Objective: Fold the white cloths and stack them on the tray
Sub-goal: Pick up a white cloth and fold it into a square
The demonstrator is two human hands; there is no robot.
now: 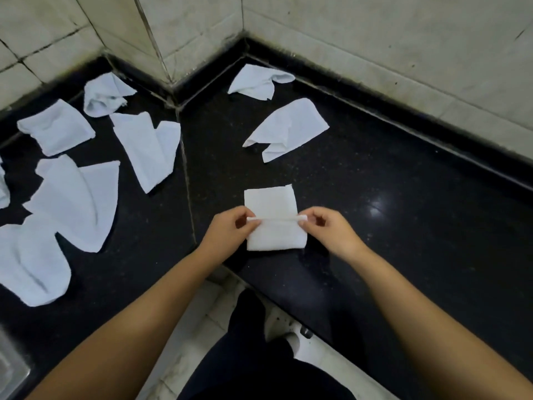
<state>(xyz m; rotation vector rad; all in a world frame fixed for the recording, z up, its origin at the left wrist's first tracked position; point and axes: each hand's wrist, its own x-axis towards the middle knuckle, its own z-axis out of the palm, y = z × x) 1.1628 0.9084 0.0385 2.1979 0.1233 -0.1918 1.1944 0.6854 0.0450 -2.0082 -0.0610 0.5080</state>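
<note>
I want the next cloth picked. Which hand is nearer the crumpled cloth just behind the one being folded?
Right. The right hand sits almost below that crumpled cloth; the left hand is further off to its left.

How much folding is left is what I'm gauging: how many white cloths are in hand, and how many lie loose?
Cloth pinched by left hand and right hand: 1
Loose cloths on the counter: 8, one cut off at frame edge
Total: 9

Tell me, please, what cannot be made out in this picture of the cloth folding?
- Tray: none identifiable in the head view; only a metal corner shows, cut by the left edge.
- Far-left cloth: mostly cut off by the left edge.
- Held cloth: layer count hidden by its own fold; left hand and right hand cover its side edges.
</note>
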